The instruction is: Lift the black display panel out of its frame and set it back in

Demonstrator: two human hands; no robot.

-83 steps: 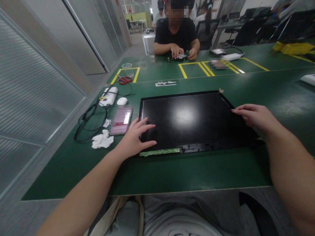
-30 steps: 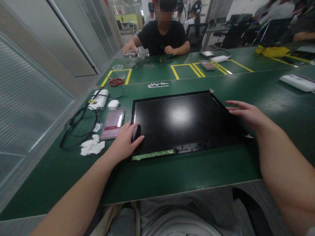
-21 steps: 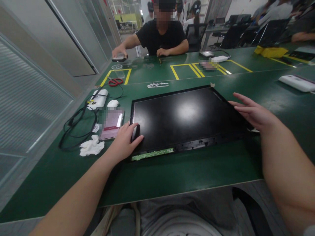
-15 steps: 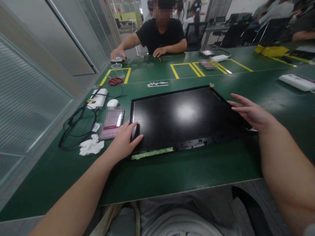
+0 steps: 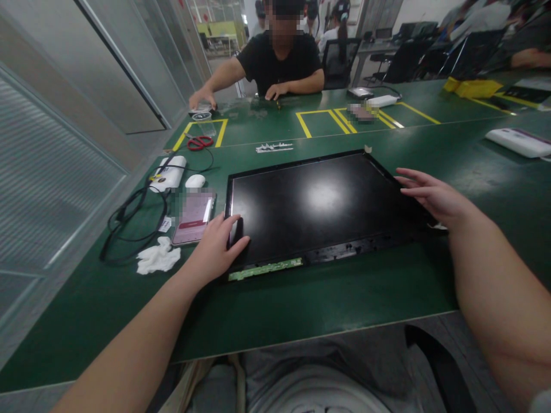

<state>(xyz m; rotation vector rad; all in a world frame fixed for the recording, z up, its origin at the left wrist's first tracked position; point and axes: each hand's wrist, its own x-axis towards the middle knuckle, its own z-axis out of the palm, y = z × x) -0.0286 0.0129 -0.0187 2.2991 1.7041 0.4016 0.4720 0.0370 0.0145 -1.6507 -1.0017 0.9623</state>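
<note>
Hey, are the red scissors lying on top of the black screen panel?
No, the red scissors lie on the green table by a yellow-taped square, well beyond the black screen panel and its far left corner.

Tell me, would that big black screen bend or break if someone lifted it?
Probably stiff: the screen panel lies flat and thin, with the left hand and right hand at opposite edges. Likely fragile: its glossy face reflects light, and a bare green circuit strip shows along the near edge. It may slide readily on the smooth table.
</note>
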